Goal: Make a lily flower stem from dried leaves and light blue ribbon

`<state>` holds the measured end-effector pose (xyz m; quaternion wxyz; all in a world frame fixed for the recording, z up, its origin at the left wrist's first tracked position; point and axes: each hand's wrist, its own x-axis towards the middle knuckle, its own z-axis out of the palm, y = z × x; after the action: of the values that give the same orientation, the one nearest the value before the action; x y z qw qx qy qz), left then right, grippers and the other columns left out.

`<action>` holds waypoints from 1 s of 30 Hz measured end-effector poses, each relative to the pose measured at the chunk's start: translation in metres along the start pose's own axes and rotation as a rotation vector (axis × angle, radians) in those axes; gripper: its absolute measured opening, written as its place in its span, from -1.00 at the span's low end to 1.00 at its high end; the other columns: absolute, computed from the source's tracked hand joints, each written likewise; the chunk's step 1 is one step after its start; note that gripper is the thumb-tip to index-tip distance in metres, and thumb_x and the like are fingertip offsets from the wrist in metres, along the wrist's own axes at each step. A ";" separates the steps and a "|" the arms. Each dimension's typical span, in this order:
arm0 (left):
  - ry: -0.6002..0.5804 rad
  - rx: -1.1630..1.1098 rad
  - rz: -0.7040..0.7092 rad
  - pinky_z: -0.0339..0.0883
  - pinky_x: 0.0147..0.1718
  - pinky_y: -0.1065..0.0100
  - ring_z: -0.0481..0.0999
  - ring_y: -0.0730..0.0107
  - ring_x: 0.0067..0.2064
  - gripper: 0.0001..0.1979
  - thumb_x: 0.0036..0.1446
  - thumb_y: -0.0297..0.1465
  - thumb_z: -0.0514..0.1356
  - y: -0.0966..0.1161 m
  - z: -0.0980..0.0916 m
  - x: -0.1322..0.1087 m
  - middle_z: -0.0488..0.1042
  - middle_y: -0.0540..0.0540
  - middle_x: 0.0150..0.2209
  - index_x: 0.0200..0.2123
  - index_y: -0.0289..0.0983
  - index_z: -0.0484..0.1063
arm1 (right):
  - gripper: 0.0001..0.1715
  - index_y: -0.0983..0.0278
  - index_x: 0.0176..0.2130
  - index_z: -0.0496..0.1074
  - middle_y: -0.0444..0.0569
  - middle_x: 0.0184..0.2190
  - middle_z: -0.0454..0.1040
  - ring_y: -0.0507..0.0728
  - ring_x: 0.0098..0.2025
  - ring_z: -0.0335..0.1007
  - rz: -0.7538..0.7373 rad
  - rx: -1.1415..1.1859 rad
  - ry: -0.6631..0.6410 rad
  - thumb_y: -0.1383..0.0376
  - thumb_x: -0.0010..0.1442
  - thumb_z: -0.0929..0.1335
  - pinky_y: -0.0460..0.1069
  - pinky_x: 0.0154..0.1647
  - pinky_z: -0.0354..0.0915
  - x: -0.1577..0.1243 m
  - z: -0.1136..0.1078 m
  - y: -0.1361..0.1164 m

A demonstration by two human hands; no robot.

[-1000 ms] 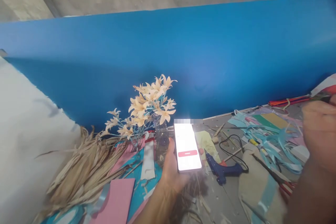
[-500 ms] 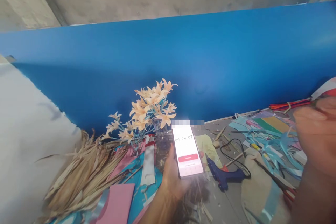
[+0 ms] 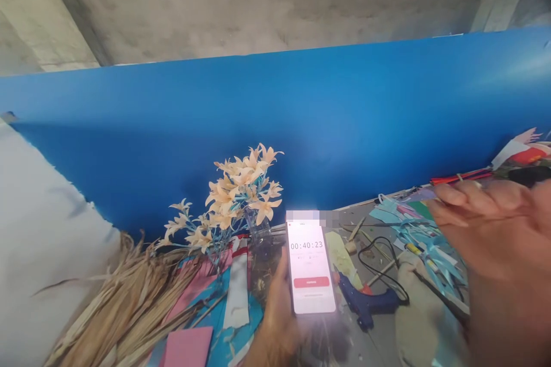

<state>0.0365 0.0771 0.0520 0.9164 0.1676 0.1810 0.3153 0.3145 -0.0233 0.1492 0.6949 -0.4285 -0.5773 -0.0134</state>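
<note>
My left hand (image 3: 279, 304) is wrapped round a smartphone (image 3: 311, 266), held upright with its lit screen towards me. Timer digits and a red button show on the screen. At the right, close to the camera, my raised right hand (image 3: 495, 229) has its palm turned towards me and its fingers loosely bent. Nothing shows in that palm, and a ring is on one finger. A dark blue glue gun (image 3: 372, 301) lies just right of the phone. Left of the phone stand peach artificial flowers (image 3: 241, 183) on pale blue stems in a clear vase (image 3: 259, 223).
Dried husks (image 3: 116, 298) spread at the lower left, beside a pink sheet (image 3: 188, 347) and blue sheets. Light blue ribbons (image 3: 434, 252) and a black cord (image 3: 381, 241) lie at the right. A blue wall (image 3: 344, 114) closes off the back; a white panel (image 3: 51, 229) stands left.
The view has tilted up slightly, so things sit lower in it. My right hand has moved left into view and its fingers look less tightly curled. The timer digits have changed.
</note>
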 end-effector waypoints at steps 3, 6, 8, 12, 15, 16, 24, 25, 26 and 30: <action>0.000 0.018 -0.002 0.36 -0.36 0.21 0.60 0.06 -0.29 -0.42 0.21 0.02 0.06 0.000 0.000 0.000 0.61 -0.29 -0.31 -0.09 -0.39 0.49 | -0.53 0.14 -0.55 0.39 -0.03 -0.61 0.27 0.10 -0.52 0.29 0.347 0.489 0.195 0.06 0.33 0.24 0.06 -0.57 0.09 0.013 0.033 0.019; -0.008 0.039 -0.010 0.37 -0.33 0.19 0.60 0.06 -0.28 -0.42 0.23 0.01 0.04 0.000 0.002 -0.001 0.61 -0.30 -0.31 -0.08 -0.40 0.49 | -0.66 0.19 -0.52 0.43 -0.07 -0.54 0.35 0.00 -0.59 0.16 0.534 0.612 0.184 0.07 0.18 0.41 -0.01 -0.60 0.07 0.012 0.056 0.035; -0.017 0.050 -0.016 0.38 -0.31 0.19 0.60 0.08 -0.29 -0.42 0.24 0.00 0.02 0.000 0.003 -0.002 0.61 -0.31 -0.30 -0.08 -0.41 0.49 | -0.68 0.22 -0.49 0.47 -0.08 -0.52 0.40 -0.01 -0.58 0.18 0.630 0.539 0.094 0.06 0.10 0.46 -0.04 -0.59 0.08 0.006 0.072 0.043; -0.033 0.095 -0.037 0.38 -0.31 0.20 0.60 0.10 -0.34 -0.39 0.25 0.01 -0.01 -0.002 0.004 -0.002 0.61 -0.35 -0.29 -0.08 -0.43 0.50 | -0.52 0.29 -0.36 0.54 0.03 -0.40 0.51 0.02 -0.52 0.27 0.672 0.258 -0.319 -0.08 0.16 0.38 -0.06 -0.57 0.09 -0.009 0.105 0.051; -0.024 0.085 -0.029 0.38 -0.32 0.18 0.61 0.07 -0.32 -0.39 0.24 0.03 0.01 -0.003 0.003 -0.002 0.62 -0.32 -0.27 -0.05 -0.39 0.49 | -0.41 0.31 -0.31 0.53 0.03 -0.38 0.52 0.03 -0.50 0.27 0.656 0.195 -0.518 -0.14 0.22 0.29 -0.07 -0.57 0.05 -0.016 0.120 0.053; -0.022 0.079 -0.027 0.38 -0.32 0.18 0.61 0.06 -0.30 -0.40 0.24 0.02 0.02 -0.004 0.003 -0.002 0.62 -0.31 -0.26 -0.04 -0.39 0.49 | -0.40 0.31 -0.33 0.52 0.00 -0.44 0.50 0.02 -0.52 0.25 0.651 0.194 -0.550 -0.15 0.23 0.27 -0.07 -0.57 0.04 -0.018 0.122 0.054; -0.005 0.085 -0.046 0.39 -0.31 0.15 0.61 0.06 -0.33 -0.38 0.23 0.04 0.01 -0.005 0.003 -0.001 0.63 -0.29 -0.28 -0.05 -0.41 0.49 | -0.35 0.31 -0.50 0.44 -0.11 -0.64 0.33 -0.01 -0.57 0.13 0.661 0.237 -0.604 -0.16 0.25 0.25 -0.07 -0.56 -0.01 -0.022 0.127 0.061; -0.008 0.085 -0.053 0.39 -0.32 0.15 0.61 0.05 -0.32 -0.37 0.22 0.05 0.01 -0.006 0.002 0.000 0.63 -0.29 -0.28 -0.06 -0.41 0.49 | -0.35 0.31 -0.50 0.44 -0.11 -0.64 0.33 -0.01 -0.57 0.13 0.667 0.241 -0.614 -0.17 0.24 0.25 -0.07 -0.56 -0.01 -0.022 0.127 0.062; -0.012 0.085 -0.059 0.39 -0.32 0.15 0.61 0.04 -0.31 -0.36 0.22 0.06 0.01 -0.006 0.001 0.001 0.62 -0.29 -0.27 -0.06 -0.41 0.49 | -0.34 0.31 -0.49 0.44 -0.11 -0.63 0.33 -0.01 -0.57 0.12 0.675 0.243 -0.624 -0.18 0.23 0.25 -0.07 -0.56 -0.01 -0.022 0.128 0.062; -0.039 0.070 -0.074 0.40 -0.30 0.14 0.61 0.03 -0.28 -0.36 0.21 0.07 0.02 -0.007 -0.004 0.003 0.62 -0.29 -0.26 -0.06 -0.40 0.49 | -0.34 0.30 -0.49 0.44 -0.10 -0.64 0.33 -0.01 -0.58 0.11 0.704 0.217 -0.621 -0.20 0.21 0.26 -0.08 -0.57 -0.02 -0.022 0.129 0.064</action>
<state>0.0408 0.0747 0.0442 0.9243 0.1989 0.1803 0.2714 0.2379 0.0858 0.0899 0.4929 -0.5066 -0.5754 0.4115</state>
